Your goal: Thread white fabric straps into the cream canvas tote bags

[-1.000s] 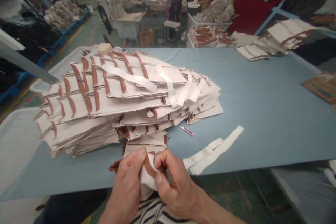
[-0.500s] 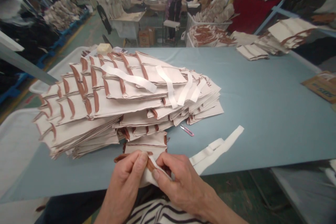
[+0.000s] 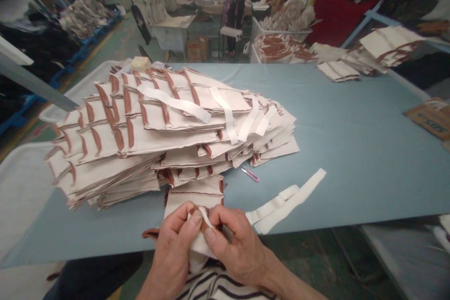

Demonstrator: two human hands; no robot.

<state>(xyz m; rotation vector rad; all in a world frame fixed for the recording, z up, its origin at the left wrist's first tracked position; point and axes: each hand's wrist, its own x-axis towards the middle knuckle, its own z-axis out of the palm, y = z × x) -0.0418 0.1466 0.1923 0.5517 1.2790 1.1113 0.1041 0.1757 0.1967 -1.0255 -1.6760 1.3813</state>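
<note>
My left hand (image 3: 177,239) and my right hand (image 3: 235,239) pinch a cream fabric piece with brown trim (image 3: 202,245) between thumbs and fingers, close together at the table's front edge. A narrow white strip shows between the fingertips; how it joins the fabric is hidden. Just beyond my hands lies a cream panel (image 3: 193,194) with a dark line across it and brown edges. White elastic-like bands (image 3: 288,204) lie to the right of my right hand. Pink-handled thread snips (image 3: 250,175) rest on the table past my hands, beside the stack.
A large heap of cream pieces with brown edging (image 3: 140,122) covers the table's left and middle, with several white strips (image 3: 225,115) on top. More folded pieces (image 3: 339,70) lie at the far right, near a cardboard piece (image 3: 431,115). A person (image 3: 234,0) stands beyond the blue-grey table (image 3: 351,150).
The fabric has shifted slightly toward me, and its brown end at the left hangs lower. My fingertips have drawn a little closer together, still pinching it.
</note>
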